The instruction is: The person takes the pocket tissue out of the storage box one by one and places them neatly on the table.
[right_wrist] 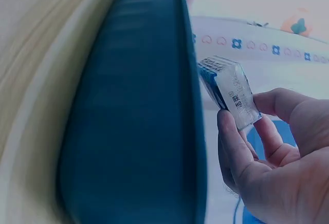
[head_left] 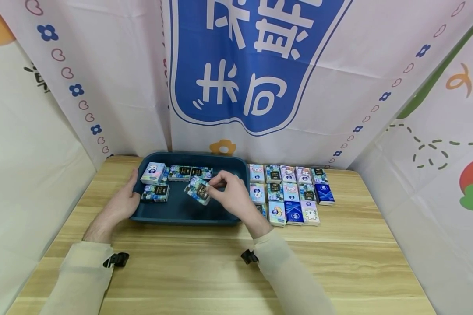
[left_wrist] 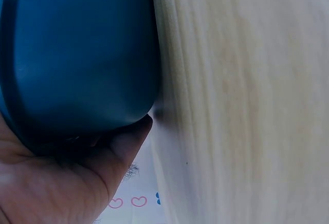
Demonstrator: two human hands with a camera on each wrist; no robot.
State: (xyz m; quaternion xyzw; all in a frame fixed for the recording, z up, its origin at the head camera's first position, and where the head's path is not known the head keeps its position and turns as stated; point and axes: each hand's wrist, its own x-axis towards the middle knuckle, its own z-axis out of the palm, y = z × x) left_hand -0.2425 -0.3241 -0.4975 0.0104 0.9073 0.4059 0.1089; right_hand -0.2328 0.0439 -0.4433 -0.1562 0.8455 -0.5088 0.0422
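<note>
My right hand [head_left: 232, 194] pinches a pocket tissue pack [head_left: 199, 190] with a dark floral print and a black label, tilted above the inside of a dark blue plastic tub [head_left: 185, 221]. In the right wrist view, the thumb and fingers hold the wrapped pack [right_wrist: 239, 95] by its edges, beside the tub's wall. My left hand [head_left: 122, 199] grips the tub's left end; the left wrist view shows the palm [left_wrist: 56, 188] against its outer side. Inside the tub lie several tissue packs, including a pastel one [head_left: 153, 172] and floral ones [head_left: 179, 172] along the back.
Right of the tub, several tissue packs stand in close rows on the wooden table [head_left: 205, 271], among them a plain blue pack [head_left: 324, 194] and a pastel pack [head_left: 277, 213]. A printed cloth [head_left: 134, 87] hangs behind the table and at both sides.
</note>
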